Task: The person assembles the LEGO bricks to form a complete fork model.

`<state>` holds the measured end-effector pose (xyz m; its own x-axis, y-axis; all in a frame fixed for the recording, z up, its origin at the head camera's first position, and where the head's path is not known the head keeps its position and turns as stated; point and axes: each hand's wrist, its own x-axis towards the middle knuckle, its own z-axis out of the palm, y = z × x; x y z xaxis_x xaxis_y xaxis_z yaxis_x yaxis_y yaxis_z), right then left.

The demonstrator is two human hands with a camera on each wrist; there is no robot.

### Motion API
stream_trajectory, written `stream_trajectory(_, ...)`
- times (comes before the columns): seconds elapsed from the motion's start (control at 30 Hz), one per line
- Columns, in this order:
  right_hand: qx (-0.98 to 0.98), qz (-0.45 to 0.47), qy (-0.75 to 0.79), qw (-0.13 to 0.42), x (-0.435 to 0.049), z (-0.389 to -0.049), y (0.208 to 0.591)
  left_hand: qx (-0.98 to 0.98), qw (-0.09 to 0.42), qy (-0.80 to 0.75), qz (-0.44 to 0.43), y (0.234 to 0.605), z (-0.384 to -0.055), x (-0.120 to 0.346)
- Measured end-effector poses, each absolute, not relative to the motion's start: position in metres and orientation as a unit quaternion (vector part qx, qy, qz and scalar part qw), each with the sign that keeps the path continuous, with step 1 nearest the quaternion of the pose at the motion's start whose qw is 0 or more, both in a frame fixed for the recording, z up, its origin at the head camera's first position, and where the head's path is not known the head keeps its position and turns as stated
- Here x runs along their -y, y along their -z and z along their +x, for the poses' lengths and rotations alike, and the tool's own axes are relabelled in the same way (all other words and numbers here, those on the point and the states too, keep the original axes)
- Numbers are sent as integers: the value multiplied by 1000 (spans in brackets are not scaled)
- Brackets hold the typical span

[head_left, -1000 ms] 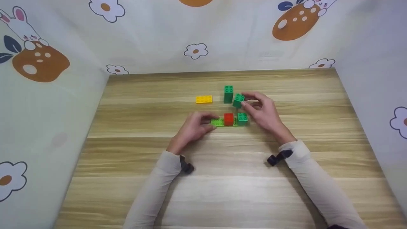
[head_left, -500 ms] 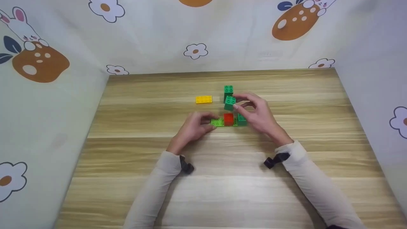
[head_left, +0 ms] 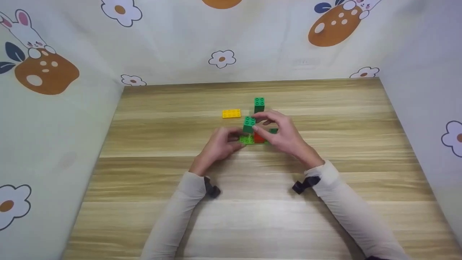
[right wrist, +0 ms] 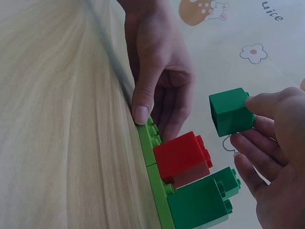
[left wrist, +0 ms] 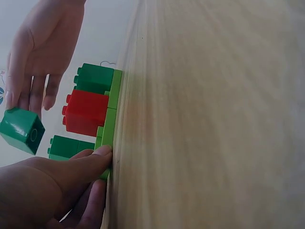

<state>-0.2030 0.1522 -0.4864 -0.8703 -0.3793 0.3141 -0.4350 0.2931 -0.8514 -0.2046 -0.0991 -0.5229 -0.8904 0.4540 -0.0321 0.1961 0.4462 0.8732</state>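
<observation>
My right hand pinches a green building brick between thumb and fingers, raised over the left part of a light green base strip. In the right wrist view this brick hangs tilted, apart from the strip. The strip lies flat on the table, its left end pinched by my left hand. A red brick stands on the strip near its middle. Another green brick stands at the strip's right end; in the head view my right hand mostly covers it.
Behind the strip stands a tall green stack, partly hidden by my right hand. A flat yellow brick lies to its left. The wooden table ends at a patterned cloth wall at the back.
My right hand has carried the green brick left and a little nearer, from beside the tall stack to above the strip's left part. The left hand has stayed in place.
</observation>
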Motion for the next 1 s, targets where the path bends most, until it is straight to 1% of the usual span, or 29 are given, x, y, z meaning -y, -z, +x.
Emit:
stream_trajectory(0.27,811,270,-518,21,-151,-202,488,-839,137,-493,186,523,-205,98)
stream_trajectory(0.63,850,286,-442,5,-150,-201,491,-850,135,-480,172,522,-204,98)
stream_trajectory(1.0,853,304,-424,4,-147,-202,495,-847,146,-484,163,522,-206,97)
